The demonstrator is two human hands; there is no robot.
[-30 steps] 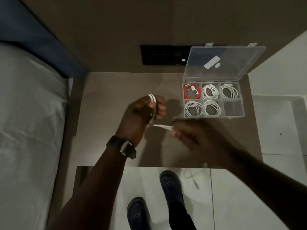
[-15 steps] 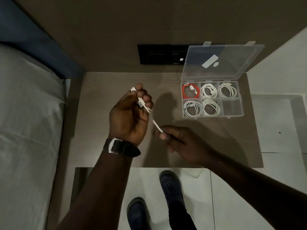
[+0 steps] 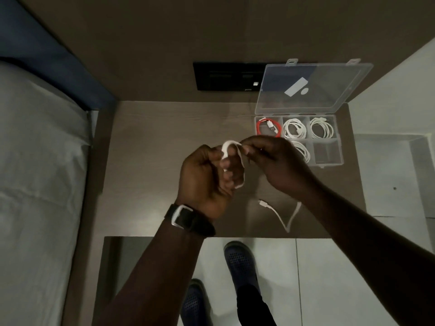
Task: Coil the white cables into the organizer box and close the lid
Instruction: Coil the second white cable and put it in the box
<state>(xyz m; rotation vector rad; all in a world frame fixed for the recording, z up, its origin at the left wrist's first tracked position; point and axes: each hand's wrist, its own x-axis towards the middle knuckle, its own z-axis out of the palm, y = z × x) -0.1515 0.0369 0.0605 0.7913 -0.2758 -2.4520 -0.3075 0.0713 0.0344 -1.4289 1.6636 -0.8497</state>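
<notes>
My left hand [image 3: 207, 177] is closed around a white cable [image 3: 229, 147], loops of it wound over the fingers. Touching it from the right, my right hand [image 3: 273, 161] pinches the same cable at the top of the loop. The cable's loose tail [image 3: 280, 216] hangs down to the table, its plug end lying near the front edge. The clear organizer box [image 3: 328, 164] sits at the table's back right with its lid [image 3: 313, 87] standing open. Coiled white cables [image 3: 321, 128] and one red cable [image 3: 268, 128] fill its compartments; the front right compartment looks empty.
A small wooden table [image 3: 153, 142] stands against the wall, below a black socket panel [image 3: 226, 76]. A bed with grey sheets [image 3: 37, 172] lies to the left. My shoes [image 3: 240, 260] are on the tiled floor below the table's front edge.
My right hand rose from the table's front to meet the left hand at the coil. The cable's tail now hangs loose over the table. More loops sit around the left fingers.
</notes>
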